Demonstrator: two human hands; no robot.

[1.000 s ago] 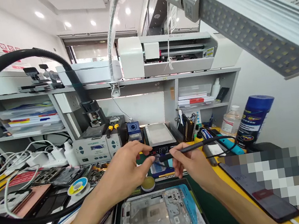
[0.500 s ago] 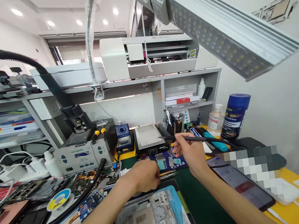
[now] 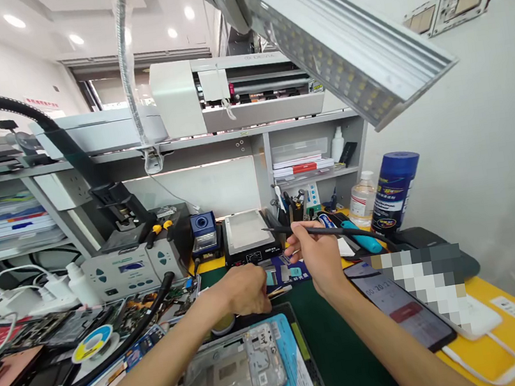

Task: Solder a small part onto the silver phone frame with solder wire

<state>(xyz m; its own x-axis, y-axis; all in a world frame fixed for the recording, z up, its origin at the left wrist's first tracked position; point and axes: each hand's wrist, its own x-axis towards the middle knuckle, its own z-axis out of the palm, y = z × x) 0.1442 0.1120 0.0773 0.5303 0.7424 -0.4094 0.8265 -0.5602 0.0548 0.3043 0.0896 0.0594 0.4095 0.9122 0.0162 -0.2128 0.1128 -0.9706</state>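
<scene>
My right hand (image 3: 316,255) grips a black soldering iron (image 3: 340,229) like a pen, its tip pointing left above the bench and its cable running off to the right. My left hand (image 3: 247,288) rests low on the green mat (image 3: 343,348), fingers curled round tweezers (image 3: 279,291) whose tips stick out to the right. Just behind both hands lie small blue boards (image 3: 289,273). An opened phone frame (image 3: 227,378) lies on a blue pad right in front of me.
A black hot plate (image 3: 247,238) and a grey soldering station (image 3: 128,268) stand at the back. A blue spray can (image 3: 393,191) and a clear bottle (image 3: 363,201) stand at right, a phone (image 3: 404,314) lies on the yellow mat. A lamp bar (image 3: 337,45) hangs overhead. A solder spool (image 3: 92,342) and circuit boards lie left.
My left hand dropped from beside the iron's tip down to the mat. My right hand lifted the iron up and back. The view has swung to the right.
</scene>
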